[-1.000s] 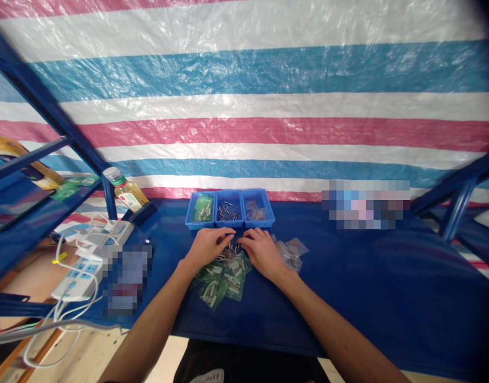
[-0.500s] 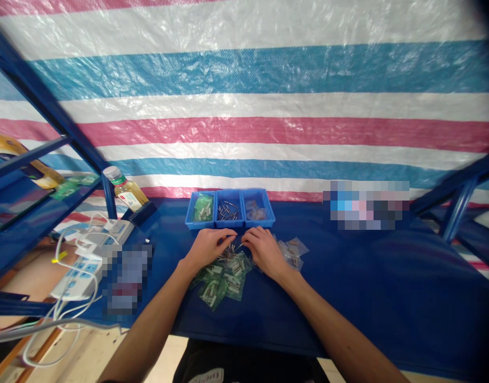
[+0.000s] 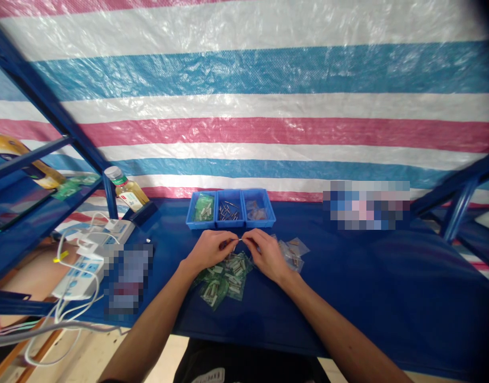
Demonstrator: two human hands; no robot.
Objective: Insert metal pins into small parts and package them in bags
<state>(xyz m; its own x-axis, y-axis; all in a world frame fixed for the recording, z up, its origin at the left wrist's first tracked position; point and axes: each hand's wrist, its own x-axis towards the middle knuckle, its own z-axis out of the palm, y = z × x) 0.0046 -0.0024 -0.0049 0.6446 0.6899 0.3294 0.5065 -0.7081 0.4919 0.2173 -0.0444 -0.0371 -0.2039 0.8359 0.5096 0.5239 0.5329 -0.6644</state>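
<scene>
My left hand and my right hand meet over the blue table, fingers pinched together on a thin metal pin held between them. Under and in front of the hands lies a heap of small green plastic bags with metal parts inside. A few clear bags lie just right of my right hand. Behind the hands stands a blue three-compartment tray: green bags on the left, loose metal pins in the middle, clear bags on the right.
The blue table is backed by a striped tarp. A bottle with a green cap stands at the back left. White power strips with cables lie at the left edge, beside a blue shelf frame.
Both hands have lifted a little from the loose pins on the table and now pinch one pin between their fingertips. The bags and tray have not moved.
</scene>
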